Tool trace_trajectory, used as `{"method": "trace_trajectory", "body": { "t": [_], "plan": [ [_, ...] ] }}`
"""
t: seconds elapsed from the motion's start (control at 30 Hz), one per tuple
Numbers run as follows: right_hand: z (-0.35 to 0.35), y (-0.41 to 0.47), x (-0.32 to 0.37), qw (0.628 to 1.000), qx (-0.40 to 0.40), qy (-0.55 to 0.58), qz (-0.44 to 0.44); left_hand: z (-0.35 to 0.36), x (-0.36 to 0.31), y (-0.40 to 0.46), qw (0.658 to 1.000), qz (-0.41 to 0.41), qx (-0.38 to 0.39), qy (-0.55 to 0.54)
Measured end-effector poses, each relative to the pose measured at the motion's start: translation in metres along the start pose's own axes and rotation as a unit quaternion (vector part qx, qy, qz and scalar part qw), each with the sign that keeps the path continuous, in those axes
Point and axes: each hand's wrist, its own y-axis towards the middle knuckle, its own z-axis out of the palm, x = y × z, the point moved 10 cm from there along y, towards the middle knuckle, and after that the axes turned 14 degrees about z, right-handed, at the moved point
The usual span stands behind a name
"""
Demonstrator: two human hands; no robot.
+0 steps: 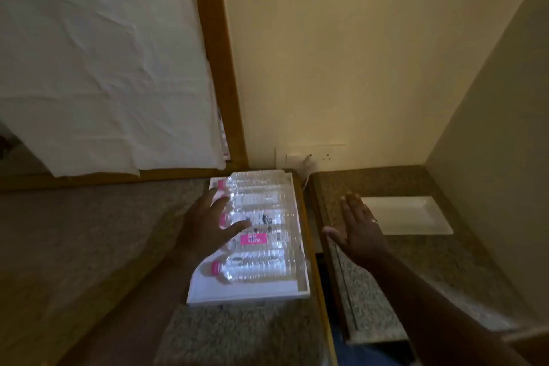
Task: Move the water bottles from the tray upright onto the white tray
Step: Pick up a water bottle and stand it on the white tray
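Reaching forward, the left hand (212, 221) spreads its fingers wide over the water bottles (255, 235), its grip loose and holding nothing. The right hand (358, 227) floats flat and open above the other desk (430, 270), at the near left corner of the white tray (416, 217). All the bottles lie on their sides in a row in the tray (246, 296), at the right edge of the speckled desk (89, 232). A narrow gap splits the two desks. Pale walls (341, 53) close in behind and on the right.
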Motion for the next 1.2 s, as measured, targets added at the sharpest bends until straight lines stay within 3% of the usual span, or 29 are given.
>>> {"method": "trace_trajectory", "body": {
  "t": [0.1,0.3,0.4,0.63,0.87,1.03,1.13,1.2],
  "plan": [
    [0.025,-0.022,-0.019,0.999,0.025,-0.023,0.014,0.017,0.002,-0.023,1.000,0.001,-0.013,-0.005],
    [0.070,-0.049,-0.052,0.994,0.093,-0.045,0.046,0.075,0.008,-0.071,0.991,-0.042,0.111,-0.057],
    [0.092,-0.058,-0.066,0.988,0.125,-0.070,0.054,0.089,0.013,-0.075,0.986,-0.075,0.120,-0.091],
    [0.114,-0.063,-0.083,0.985,0.142,-0.082,0.054,0.074,0.006,-0.056,0.977,-0.027,0.212,-0.013],
    [0.116,-0.063,-0.086,0.985,0.144,-0.074,0.057,0.020,-0.063,-0.011,0.985,0.104,0.129,-0.039],
    [0.112,-0.062,-0.084,0.987,0.138,-0.065,0.054,0.013,-0.091,-0.010,0.975,0.085,0.006,-0.205],
    [0.111,-0.062,-0.082,0.988,0.135,-0.060,0.050,0.017,-0.091,-0.016,0.953,0.034,-0.079,-0.291],
    [0.110,-0.062,-0.085,0.988,0.133,-0.060,0.051,0.031,-0.088,-0.017,0.939,-0.015,-0.096,-0.329]
  ]
}}
